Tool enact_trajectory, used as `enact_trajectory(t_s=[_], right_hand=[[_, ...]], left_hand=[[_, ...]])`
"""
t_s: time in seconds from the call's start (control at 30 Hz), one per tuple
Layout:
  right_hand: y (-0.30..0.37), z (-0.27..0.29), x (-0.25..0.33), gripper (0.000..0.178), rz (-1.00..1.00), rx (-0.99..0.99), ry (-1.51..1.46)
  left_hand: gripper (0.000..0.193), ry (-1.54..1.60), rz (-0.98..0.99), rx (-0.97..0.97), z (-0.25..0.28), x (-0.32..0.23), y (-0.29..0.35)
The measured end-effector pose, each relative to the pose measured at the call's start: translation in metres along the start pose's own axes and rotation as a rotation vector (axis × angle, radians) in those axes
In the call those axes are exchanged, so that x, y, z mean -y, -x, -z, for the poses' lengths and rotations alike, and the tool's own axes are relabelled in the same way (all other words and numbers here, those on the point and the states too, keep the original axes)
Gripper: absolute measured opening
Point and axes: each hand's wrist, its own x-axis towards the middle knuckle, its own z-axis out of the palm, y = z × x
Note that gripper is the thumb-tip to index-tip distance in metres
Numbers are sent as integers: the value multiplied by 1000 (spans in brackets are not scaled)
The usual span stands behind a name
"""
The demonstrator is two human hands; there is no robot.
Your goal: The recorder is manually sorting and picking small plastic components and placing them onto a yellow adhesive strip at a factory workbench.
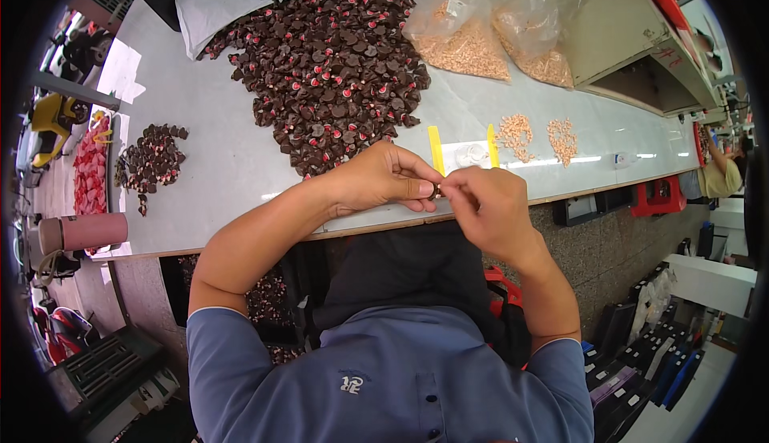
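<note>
Near the front edge of the table, my left hand (380, 180) pinches a small dark brown piece (436, 191) between thumb and fingertips. My right hand (492, 209) meets it from the other side, thumb and index finger pressed together at the piece; whatever is between them is too small to make out. Just beyond my hands lies a white sheet with yellow strips (436, 151) and a small clear round item (471, 155) on it. To its right are two little heaps of beige bits, a nearer one (515, 137) and a farther one (563, 140).
A large pile of dark pieces with pink-red spots (336, 66) spreads beyond my left hand. A smaller dark pile (150, 159) lies at left, near a pink cylinder (94, 231). Clear bags of beige bits (465, 46) stand at the back beside a beige box (641, 42).
</note>
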Motion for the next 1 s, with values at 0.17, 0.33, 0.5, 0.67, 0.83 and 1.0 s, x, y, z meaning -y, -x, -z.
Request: enact_trajectory(t_s=[0.17, 0.33, 0.5, 0.67, 0.83, 1.0], right_hand=[[-2, 2, -1, 14, -441, 136, -375], [-6, 3, 1, 19, -462, 204, -413], [5, -2, -4, 15, -543, 166, -562], [42, 8, -52, 11, -613, -692, -934], [59, -8, -81, 10, -547, -736, -448], [70, -22, -94, 8, -513, -722, -310]], left_hand=[[24, -14, -18, 19, 0, -1, 3], [25, -82, -7, 37, 3, 0, 2], [25, 14, 6, 7, 5, 9, 0], [23, -24, -8, 51, 3, -2, -1], [26, -13, -74, 40, 7, -6, 4], [31, -40, -164, 33, 12, -15, 10]])
